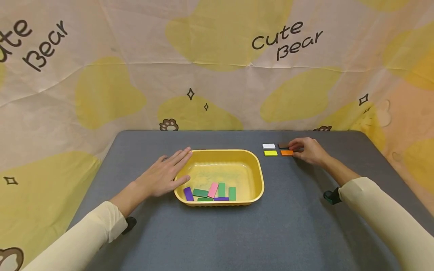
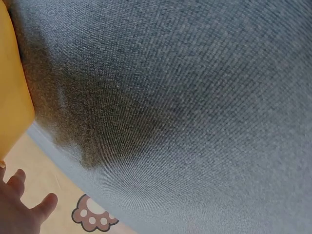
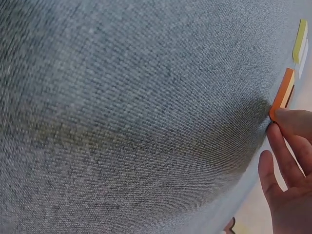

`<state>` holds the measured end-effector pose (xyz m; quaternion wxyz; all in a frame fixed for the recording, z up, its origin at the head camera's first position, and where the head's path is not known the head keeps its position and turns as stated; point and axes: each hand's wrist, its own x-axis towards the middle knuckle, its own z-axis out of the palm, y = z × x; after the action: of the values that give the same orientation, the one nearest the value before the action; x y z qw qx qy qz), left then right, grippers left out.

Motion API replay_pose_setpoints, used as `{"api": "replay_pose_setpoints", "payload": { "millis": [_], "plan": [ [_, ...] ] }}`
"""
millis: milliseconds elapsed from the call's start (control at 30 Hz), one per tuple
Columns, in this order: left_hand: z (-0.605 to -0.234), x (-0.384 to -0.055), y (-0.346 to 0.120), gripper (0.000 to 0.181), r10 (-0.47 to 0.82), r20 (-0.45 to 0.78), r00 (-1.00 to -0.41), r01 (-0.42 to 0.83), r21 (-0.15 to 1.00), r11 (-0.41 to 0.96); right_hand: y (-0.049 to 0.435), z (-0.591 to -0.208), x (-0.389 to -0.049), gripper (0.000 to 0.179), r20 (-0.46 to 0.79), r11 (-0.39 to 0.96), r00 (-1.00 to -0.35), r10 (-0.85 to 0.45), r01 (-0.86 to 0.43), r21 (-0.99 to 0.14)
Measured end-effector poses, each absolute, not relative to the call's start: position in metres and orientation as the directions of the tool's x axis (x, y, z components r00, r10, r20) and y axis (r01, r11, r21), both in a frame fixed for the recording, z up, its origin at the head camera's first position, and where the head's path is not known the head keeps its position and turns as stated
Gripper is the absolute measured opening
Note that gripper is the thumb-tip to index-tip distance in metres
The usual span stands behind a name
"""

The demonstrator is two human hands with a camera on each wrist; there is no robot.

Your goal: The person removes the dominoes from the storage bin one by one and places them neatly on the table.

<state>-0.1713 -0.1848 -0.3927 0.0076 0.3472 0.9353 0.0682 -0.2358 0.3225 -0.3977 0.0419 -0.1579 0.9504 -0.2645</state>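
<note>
Tub (image 1: 217,173): left hand (image 1: 166,174) on rim, unclenched
Orange tile (image 1: 286,153): my right hand (image 1: 310,151) touches it; gripping, I can't tell

Curtained nook — printed cloth (image 1: 217,41), table (image 1: 264,233)

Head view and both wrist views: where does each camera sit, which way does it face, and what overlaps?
Head: worn on the head, facing forward and down over the table and yellow tray; left hand and right hand both show.
Left wrist: faces the table, tray at its left edge; part of the left hand shows lower left.
Right wrist: faces the table, orange tile at right; the right hand shows beside it.
Shared: head and right wrist both show the orange tile.
</note>
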Motion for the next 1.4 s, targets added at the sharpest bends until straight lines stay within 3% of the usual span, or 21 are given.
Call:
{"api": "replay_pose_setpoints", "payload": {
  "millis": [567,967,1133,1267,1400],
  "plan": [
    [-0.393,-0.171,-0.184,0.077,0.647,0.03,-0.762,0.644,0.139,0.753,0.325,-0.397,-0.236,0.03,-0.01,0.812,-0.948,-0.319,-0.268,-0.519],
    [-0.394,-0.171,-0.186,0.077,0.647,0.033,-0.762,0.645,0.137,0.752,0.296,-0.353,-0.244,0.033,-0.007,0.778,-0.928,-0.374,-0.309,-0.546],
    [-0.394,-0.171,-0.186,0.077,0.646,0.033,-0.763,0.644,0.134,0.753,0.26,-0.332,-0.243,0.035,-0.028,0.718,-0.888,-0.459,-0.353,-0.6],
    [-0.395,-0.172,-0.185,0.077,0.646,0.04,-0.763,0.644,0.134,0.753,0.231,-0.323,-0.239,0.04,-0.036,0.626,-0.823,-0.568,-0.403,-0.668],
    [-0.395,-0.172,-0.184,0.077,0.645,0.04,-0.763,0.643,0.143,0.752,0.207,-0.32,-0.233,0.047,-0.12,0.557,-0.745,-0.657,-0.371,-0.743]
  ]
}}
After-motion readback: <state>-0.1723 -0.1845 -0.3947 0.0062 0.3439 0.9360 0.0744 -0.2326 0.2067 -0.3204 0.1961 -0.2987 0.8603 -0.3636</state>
